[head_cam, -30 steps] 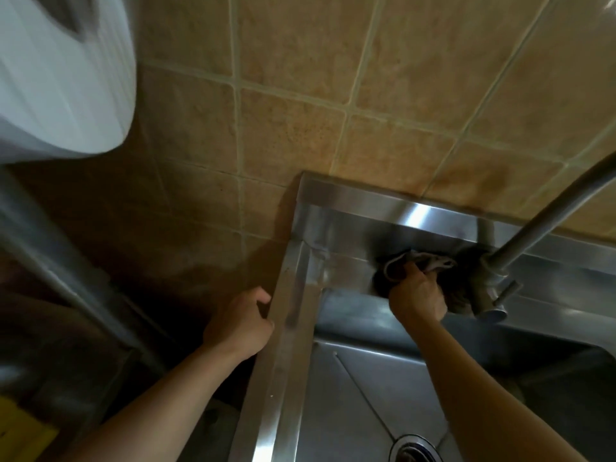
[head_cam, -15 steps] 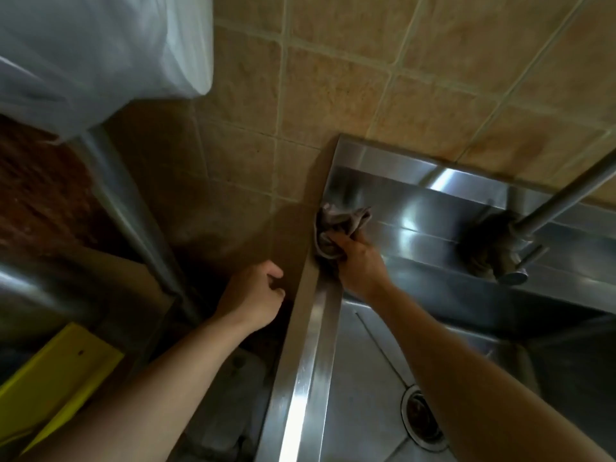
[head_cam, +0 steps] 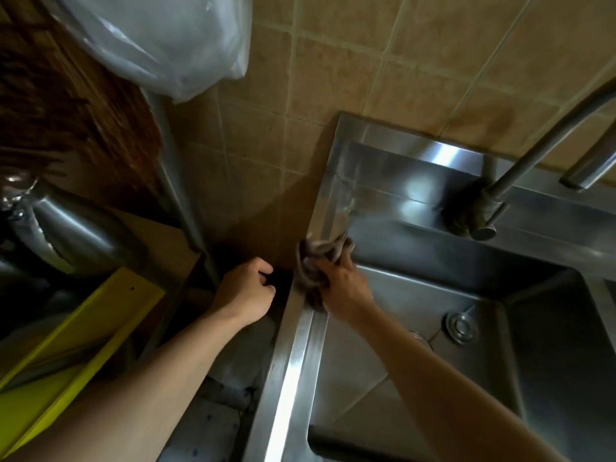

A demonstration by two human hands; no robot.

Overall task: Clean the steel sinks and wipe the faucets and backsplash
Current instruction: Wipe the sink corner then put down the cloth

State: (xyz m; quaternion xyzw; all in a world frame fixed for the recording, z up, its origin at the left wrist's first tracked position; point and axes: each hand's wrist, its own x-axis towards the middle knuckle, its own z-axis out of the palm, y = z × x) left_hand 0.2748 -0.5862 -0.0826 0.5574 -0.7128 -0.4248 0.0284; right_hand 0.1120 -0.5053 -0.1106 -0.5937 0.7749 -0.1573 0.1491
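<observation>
A steel sink (head_cam: 293, 368) fills the right half of the head view, with a round drain (head_cam: 461, 327) in its basin. My right hand (head_cam: 343, 288) is shut on a crumpled grey cloth (head_cam: 316, 258) pressed on the sink's left rim, near the back corner. My left hand (head_cam: 245, 291) hangs just left of the rim with its fingers curled and nothing in it. The steel backsplash (head_cam: 400, 168) rises behind the basin. The faucet (head_cam: 483, 211) stands at the back right, its spout arching off the right edge.
Tan wall tiles (head_cam: 366, 61) sit above the backsplash. A clear plastic bag (head_cam: 166, 38) hangs at the top left over a steel post (head_cam: 180, 195). A yellow board (head_cam: 66, 355) and a steel pot (head_cam: 66, 235) lie at the lower left.
My right hand has carried the cloth from beside the faucet base leftward to the back left corner, then down along the left rim. The view has shifted left. My left hand stays beside the rim.
</observation>
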